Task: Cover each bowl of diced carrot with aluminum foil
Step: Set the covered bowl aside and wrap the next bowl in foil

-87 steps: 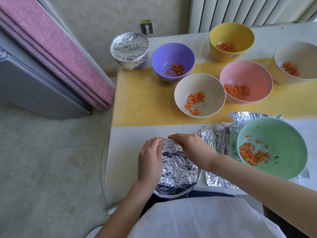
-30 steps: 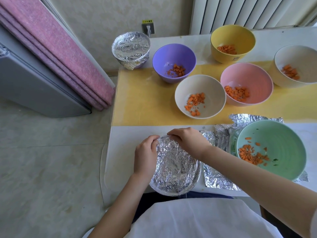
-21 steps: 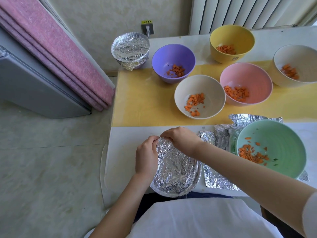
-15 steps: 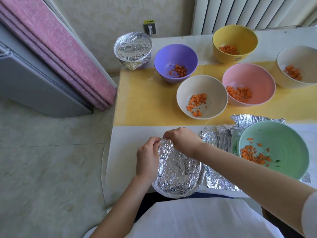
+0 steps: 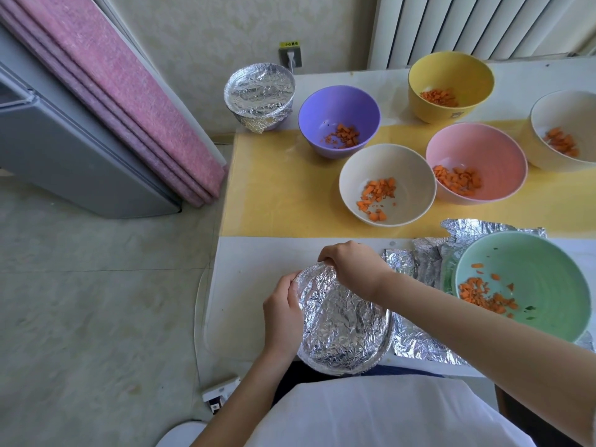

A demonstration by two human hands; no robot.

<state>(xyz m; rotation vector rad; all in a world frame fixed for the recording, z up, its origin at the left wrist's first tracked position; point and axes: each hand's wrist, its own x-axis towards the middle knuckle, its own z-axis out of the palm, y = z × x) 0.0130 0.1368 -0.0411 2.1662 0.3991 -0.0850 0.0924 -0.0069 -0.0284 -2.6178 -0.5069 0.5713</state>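
Note:
A foil-covered bowl [image 5: 342,324] sits at the table's near edge in front of me. My left hand [image 5: 282,312] curls around its left rim over the foil. My right hand [image 5: 353,264] pinches the foil at the far rim. Crumpled foil sheets [image 5: 416,340] lie to the right, under a green bowl [image 5: 545,279] of diced carrot. Uncovered purple [image 5: 338,108], cream [image 5: 409,175], pink [image 5: 483,150], yellow [image 5: 451,75] and second cream [image 5: 574,117] bowls hold carrot. Another foil-covered bowl [image 5: 259,91] stands at the far left corner.
A yellow mat [image 5: 283,195] lies under the far bowls on the white table [image 5: 248,279]. A pink folded mattress [image 5: 135,91] and a grey appliance [image 5: 64,156] stand left of the table. A radiator [image 5: 467,24] is behind it. A power strip [image 5: 219,393] lies on the floor.
Both hands have worked leftward around the near bowl's far rim, crimping the foil. The bowl has turned and shifted slightly; nothing else moved.

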